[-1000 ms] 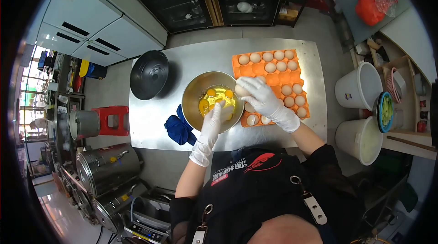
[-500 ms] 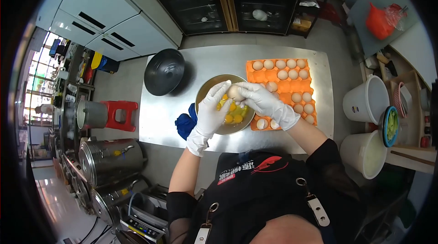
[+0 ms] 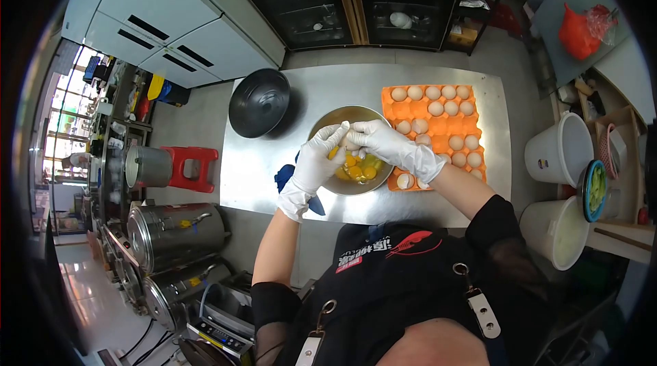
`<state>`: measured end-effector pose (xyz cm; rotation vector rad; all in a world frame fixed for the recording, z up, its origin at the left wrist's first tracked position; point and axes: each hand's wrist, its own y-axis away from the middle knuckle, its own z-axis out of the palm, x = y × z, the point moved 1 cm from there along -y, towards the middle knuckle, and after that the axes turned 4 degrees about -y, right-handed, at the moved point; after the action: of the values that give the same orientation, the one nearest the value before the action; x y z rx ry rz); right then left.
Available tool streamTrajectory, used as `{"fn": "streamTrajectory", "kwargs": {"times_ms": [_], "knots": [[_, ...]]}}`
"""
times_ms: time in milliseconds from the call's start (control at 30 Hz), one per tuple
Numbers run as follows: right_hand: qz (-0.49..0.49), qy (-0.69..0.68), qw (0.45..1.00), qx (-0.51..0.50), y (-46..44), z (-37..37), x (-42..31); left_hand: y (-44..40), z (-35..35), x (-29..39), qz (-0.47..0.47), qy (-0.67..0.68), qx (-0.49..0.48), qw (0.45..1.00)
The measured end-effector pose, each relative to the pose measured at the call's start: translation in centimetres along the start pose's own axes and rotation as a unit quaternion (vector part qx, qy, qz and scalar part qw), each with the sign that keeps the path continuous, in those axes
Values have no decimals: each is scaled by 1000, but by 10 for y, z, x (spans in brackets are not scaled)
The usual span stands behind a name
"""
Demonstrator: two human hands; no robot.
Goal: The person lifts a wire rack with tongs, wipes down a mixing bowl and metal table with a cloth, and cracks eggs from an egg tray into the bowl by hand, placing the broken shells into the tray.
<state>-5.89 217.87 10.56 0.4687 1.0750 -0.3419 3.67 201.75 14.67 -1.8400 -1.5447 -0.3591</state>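
Note:
Both of my hands wear white gloves and meet over a steel bowl (image 3: 328, 120) holding several yellow yolks (image 3: 357, 169) in clear egg white. My left hand (image 3: 320, 159) and my right hand (image 3: 383, 144) close round an egg (image 3: 353, 139), mostly hidden by the fingers. Beside the bowl on the right lies an orange egg tray (image 3: 445, 124) with several whole eggs, empty hollows, and broken shells (image 3: 406, 180) at its near left corner. A dark blue cloth (image 3: 285, 176) lies left of the bowl, partly behind my left wrist.
A black bowl (image 3: 259, 103) stands at the back left of the steel table (image 3: 328, 82). Left of the table are a red stool (image 3: 195, 169) and large metal pots (image 3: 181, 232). White buckets (image 3: 556, 229) stand to the right, and cabinets (image 3: 161, 10) behind.
My left hand has risen from inside the bowl to meet my right hand, which brought the egg over from the tray side. The whole view has shifted, so the table appears farther right.

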Motion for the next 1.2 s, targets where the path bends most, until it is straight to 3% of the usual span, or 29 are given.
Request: {"fn": "streamTrajectory", "kwargs": {"times_ms": [367, 433, 533, 767, 833, 1000, 1033, 1200], "knots": [[6, 100, 994, -39, -3, -6, -19, 2, -8, -4, -23, 55, -12, 998], [-116, 276, 954, -28, -5, -9, -25, 1, -10, -4, -25, 64, -12, 998], [-137, 361, 922, -14, -4, -9, -32, 1, -14, 2, -6, 48, 1, 999], [-162, 382, 910, -1, 2, 3, -52, -1, -23, 10, 51, -53, 54, 996], [-236, 412, 880, 32, 4, 8, -57, -2, -25, 12, 61, -75, 61, 993], [-249, 515, 819, 30, 11, 23, -87, -5, -31, 20, 143, -166, 145, 965], [-254, 553, 792, 37, 13, 27, -93, -5, -31, 21, 144, -165, 144, 965], [-208, 615, 761, 16, 15, 41, -115, -4, -36, 19, 156, -192, 170, 954]]}}
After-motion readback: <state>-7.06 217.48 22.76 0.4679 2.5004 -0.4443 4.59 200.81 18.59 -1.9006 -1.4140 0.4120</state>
